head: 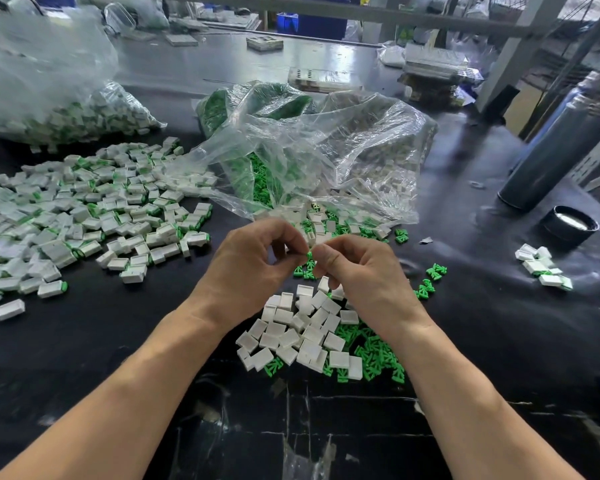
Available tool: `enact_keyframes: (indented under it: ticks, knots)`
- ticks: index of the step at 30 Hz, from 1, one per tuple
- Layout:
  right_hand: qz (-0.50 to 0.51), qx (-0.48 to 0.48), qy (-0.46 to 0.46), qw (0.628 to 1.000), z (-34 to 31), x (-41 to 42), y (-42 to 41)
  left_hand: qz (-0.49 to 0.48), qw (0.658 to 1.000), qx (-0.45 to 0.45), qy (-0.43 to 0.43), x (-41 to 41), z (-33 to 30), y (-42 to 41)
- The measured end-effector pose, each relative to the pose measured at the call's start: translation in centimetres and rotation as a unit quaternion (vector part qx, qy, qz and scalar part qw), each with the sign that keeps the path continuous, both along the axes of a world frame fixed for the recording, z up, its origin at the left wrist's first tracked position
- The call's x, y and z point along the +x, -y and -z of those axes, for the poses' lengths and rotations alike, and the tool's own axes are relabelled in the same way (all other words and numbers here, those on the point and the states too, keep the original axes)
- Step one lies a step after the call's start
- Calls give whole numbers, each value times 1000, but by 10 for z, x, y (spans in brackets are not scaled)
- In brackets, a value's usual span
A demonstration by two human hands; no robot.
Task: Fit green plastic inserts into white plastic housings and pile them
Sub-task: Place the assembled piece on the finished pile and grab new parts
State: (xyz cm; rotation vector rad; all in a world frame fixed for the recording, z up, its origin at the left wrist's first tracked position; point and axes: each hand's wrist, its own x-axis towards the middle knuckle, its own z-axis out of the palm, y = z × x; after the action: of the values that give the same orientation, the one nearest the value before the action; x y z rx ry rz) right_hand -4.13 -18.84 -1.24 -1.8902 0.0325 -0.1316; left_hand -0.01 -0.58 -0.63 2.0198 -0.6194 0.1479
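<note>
My left hand (253,261) and my right hand (357,268) meet above the black table, fingertips together. Between them they pinch a small green insert (309,255); only a sliver of it shows. Whether a white housing is held too is hidden by the fingers. Below the hands lies a heap of empty white housings (302,330) mixed with loose green inserts (378,355). To the left spreads a wide pile of fitted housings with green ends (84,216).
An open clear bag (326,150) spilling green inserts and white housings lies behind the hands. Another bag of parts (49,98) sits far left. A dark cylinder (551,161), a black lid (570,225) and a few fitted pieces (542,268) are on the right.
</note>
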Motion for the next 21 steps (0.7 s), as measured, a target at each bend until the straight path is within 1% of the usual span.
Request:
enact_keyframes:
  ticks: [4, 7, 11, 16, 21]
  knots:
    - [11, 42, -12, 999, 0, -1, -2, -10, 1000, 15, 2, -1, 0, 1]
    - [48, 41, -14, 998, 2, 0, -1, -12, 997, 71, -32, 1, 1, -2]
    - [92, 30, 4, 995, 3, 0, 4, 39, 988, 130, -76, 3, 2, -4]
    - [105, 31, 21, 994, 6, 3, 5, 87, 970, 209, -91, 3, 2, -4]
    - [108, 33, 18, 993, 9, 5, 6, 74, 968, 225, -82, 3, 4, -1]
